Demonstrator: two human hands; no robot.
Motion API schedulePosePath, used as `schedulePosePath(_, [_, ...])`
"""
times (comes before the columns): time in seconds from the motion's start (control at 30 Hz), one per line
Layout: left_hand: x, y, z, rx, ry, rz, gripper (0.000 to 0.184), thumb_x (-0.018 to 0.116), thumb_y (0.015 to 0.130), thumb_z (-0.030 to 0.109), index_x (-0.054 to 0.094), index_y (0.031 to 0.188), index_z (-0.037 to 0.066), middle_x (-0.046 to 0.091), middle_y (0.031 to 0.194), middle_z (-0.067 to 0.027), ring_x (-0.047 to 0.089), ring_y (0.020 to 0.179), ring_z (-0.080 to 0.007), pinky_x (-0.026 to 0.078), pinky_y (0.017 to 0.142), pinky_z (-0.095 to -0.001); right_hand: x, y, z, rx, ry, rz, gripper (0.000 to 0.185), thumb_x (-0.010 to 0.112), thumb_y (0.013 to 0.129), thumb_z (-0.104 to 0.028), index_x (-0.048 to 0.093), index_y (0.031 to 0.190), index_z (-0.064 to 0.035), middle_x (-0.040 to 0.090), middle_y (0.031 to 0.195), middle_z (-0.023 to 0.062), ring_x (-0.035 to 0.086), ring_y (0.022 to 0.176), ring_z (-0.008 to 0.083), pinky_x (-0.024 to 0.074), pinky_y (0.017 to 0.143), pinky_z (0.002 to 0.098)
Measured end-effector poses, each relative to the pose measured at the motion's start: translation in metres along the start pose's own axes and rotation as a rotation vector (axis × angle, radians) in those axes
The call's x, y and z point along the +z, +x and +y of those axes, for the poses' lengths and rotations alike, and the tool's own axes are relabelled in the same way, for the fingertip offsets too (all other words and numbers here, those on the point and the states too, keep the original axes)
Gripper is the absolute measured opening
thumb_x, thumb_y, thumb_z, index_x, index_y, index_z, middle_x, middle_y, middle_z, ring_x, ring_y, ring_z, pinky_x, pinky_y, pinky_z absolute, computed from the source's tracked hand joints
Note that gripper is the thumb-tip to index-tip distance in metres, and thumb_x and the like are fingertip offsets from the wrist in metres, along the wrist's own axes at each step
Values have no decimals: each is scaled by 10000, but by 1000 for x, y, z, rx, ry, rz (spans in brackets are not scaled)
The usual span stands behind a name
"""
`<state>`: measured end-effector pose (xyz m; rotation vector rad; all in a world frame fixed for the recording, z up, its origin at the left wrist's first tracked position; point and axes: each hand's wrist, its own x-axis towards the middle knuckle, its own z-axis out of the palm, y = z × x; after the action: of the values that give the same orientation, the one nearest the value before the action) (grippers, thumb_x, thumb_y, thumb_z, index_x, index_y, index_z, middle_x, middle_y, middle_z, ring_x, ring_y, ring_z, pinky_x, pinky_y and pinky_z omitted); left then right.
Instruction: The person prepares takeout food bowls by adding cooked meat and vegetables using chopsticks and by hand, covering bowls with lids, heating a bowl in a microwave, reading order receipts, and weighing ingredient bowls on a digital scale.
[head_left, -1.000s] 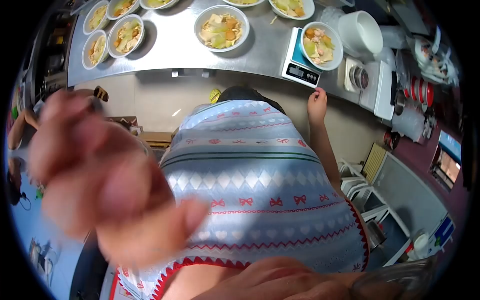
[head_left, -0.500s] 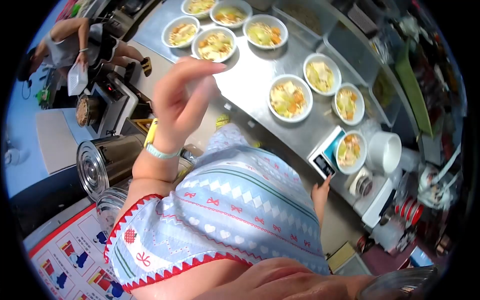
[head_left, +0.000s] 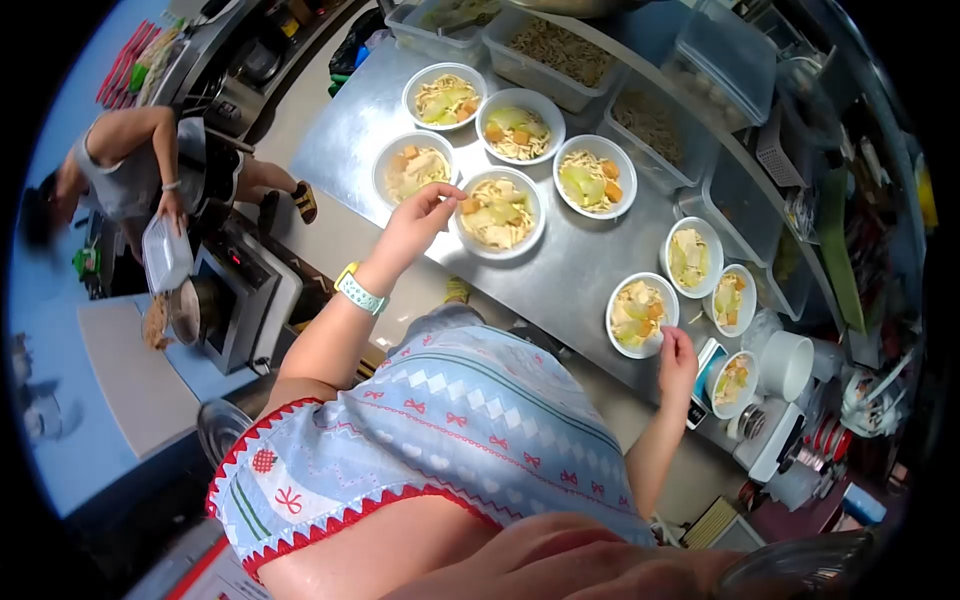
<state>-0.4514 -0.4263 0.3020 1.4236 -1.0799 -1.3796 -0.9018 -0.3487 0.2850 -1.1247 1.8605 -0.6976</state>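
My left hand, with a watch on its wrist, reaches to the near-left rim of a white bowl of noodles, carrot chunks and pale green pieces. Its thumb and fingertips are pinched together at that rim, close to an orange chunk. Farther right, my right hand has its fingers closed at the lower-right rim of another filled bowl. Both bowls stand upright on the steel table. Beside my right hand, a smaller filled bowl sits on a digital scale.
Several more filled bowls stand on the table. Clear food tubs line its far side, and stacked white bowls are at the right. At the left, a person tips a white container beside a pot.
My left hand has come down from mid-air to a bowl's rim. My right hand has moved from the scale to the bowl beside it. The view has shifted, and the other person's container is tipped.
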Motion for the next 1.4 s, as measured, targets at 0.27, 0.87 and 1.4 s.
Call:
schedulePosePath(0.27, [-81,95,-9,198,350,27,328,566,872,134,530,1192,67,558,989,-56,553,838,-131,462,777,-254,113,-12,-90,-325,92,-123,226,527,901,-66,591,1112,-11,540,1247,112,466,1205,206,368,983,301])
schedulePosePath(0.87, [-267,241,-147,578,922,403,255,562,747,29,569,1000,52,527,1100,-146,461,1102,-346,378,978,-424,493,408,-383,-899,-484,97,413,551,831,-247,551,1198,-59,579,1166,198,542,1095,345,429,910,407])
schedulePosePath(1.4, [-272,248,-132,382,864,296,179,584,775,63,581,953,43,521,1128,-146,477,1115,-334,418,954,-407,565,591,-401,-472,-693,-334,1030,780,634,-526,250,1410,-104,542,1255,147,508,1165,273,398,967,384])
